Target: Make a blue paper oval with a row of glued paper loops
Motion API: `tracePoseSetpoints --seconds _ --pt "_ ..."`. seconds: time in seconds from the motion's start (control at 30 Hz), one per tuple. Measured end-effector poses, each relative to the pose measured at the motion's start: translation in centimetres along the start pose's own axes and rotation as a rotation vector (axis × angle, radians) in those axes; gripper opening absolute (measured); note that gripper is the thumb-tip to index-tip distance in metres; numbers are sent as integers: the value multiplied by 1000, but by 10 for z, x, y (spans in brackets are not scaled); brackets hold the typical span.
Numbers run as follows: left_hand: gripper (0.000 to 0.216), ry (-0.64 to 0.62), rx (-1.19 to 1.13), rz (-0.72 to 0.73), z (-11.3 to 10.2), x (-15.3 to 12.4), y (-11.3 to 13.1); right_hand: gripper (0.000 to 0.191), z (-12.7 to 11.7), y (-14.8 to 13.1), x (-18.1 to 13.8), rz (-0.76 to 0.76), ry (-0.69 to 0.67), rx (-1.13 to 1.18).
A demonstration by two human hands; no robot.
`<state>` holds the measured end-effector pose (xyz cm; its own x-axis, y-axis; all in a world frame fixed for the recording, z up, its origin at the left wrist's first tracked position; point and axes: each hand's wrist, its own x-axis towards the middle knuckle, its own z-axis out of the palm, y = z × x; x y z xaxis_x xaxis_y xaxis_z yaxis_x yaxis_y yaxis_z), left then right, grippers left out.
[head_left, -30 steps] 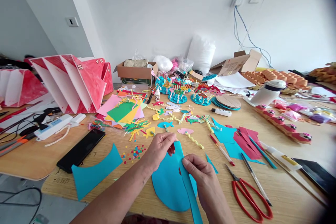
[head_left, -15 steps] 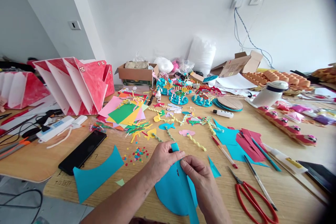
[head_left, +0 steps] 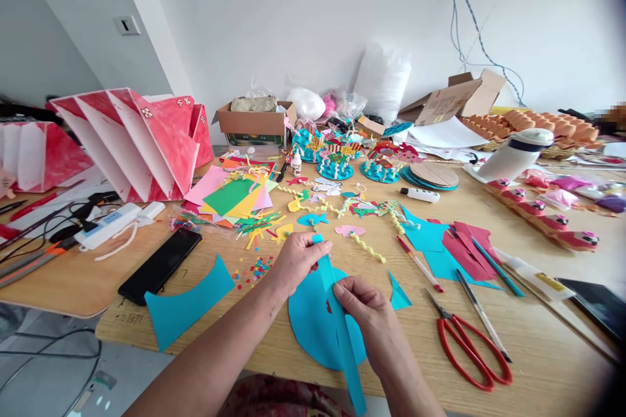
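Note:
A long blue paper strip (head_left: 343, 329) runs slantwise between my hands. My left hand (head_left: 299, 260) pinches its upper end between thumb and fingers. Lower down, my right hand (head_left: 360, 303) grips the strip's right edge with thumb and forefinger. Under the strip lies a blue paper disc (head_left: 310, 322) near the table's front edge, partly covered by the strip and hands. A curved blue paper offcut (head_left: 193, 303) rests left of my left arm. To the right of my right hand are a small blue triangular scrap (head_left: 400, 293) and red-handled scissors (head_left: 472, 348).
A black phone (head_left: 160, 265) lies at left, with coloured paper sheets (head_left: 232, 195) beyond it. Fish cutouts and yellow twisted strips (head_left: 366, 247) spread across the middle. Pens (head_left: 484, 316), blue and red paper (head_left: 433, 241) and a white bottle (head_left: 513, 159) are at right.
My hands have drawn apart slightly along the strip, the right one now lower relative to the left. More of the strip shows between them. The view has tilted a little downward.

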<state>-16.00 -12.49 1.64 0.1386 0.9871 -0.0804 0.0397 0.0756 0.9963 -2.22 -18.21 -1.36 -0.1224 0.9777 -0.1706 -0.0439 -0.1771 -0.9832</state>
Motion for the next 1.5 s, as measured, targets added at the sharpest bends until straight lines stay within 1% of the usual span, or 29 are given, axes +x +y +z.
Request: tracePoseSetpoints --seconds 0.2,0.33,0.43,0.67,0.8,0.9,1.0,1.03,1.1,1.17,1.23,1.33,1.4,1.5 --pt "34 32 -12 29 -2 7 0 37 -1 -3 -2 13 -12 -13" --pt "34 55 -31 54 -2 9 5 39 -2 -3 0 6 -7 -16" --pt "35 102 -62 73 -5 12 10 40 -3 -1 -2 19 -6 -21" --pt "35 231 -133 101 -27 24 16 42 -7 6 -18 71 23 -69" --pt "33 266 -175 111 -38 28 16 39 -12 12 -26 73 35 -53" --pt "33 319 -226 146 -51 31 19 38 -23 22 -33 33 44 -103" --pt "32 361 -272 186 -60 30 24 38 -41 27 -39 11 26 -168" --pt "31 350 -276 184 -60 27 25 36 -48 26 -40 -1 19 -186" --pt "30 311 -276 167 -54 20 28 32 -57 16 -40 -41 108 -204" --pt "30 264 -273 145 -41 12 29 37 -58 -1 -37 -41 163 -220" --pt "29 209 -262 123 -28 4 30 45 -50 -19 -32 -43 122 -277" --pt "29 161 -240 131 -14 -4 29 51 -29 -34 -24 -59 -20 -308" --pt "28 144 -233 145 -10 -6 26 51 -16 -32 -20 -54 -70 -305" --pt "27 127 -236 131 -9 -6 20 47 -6 -16 -16 -42 -54 -320"
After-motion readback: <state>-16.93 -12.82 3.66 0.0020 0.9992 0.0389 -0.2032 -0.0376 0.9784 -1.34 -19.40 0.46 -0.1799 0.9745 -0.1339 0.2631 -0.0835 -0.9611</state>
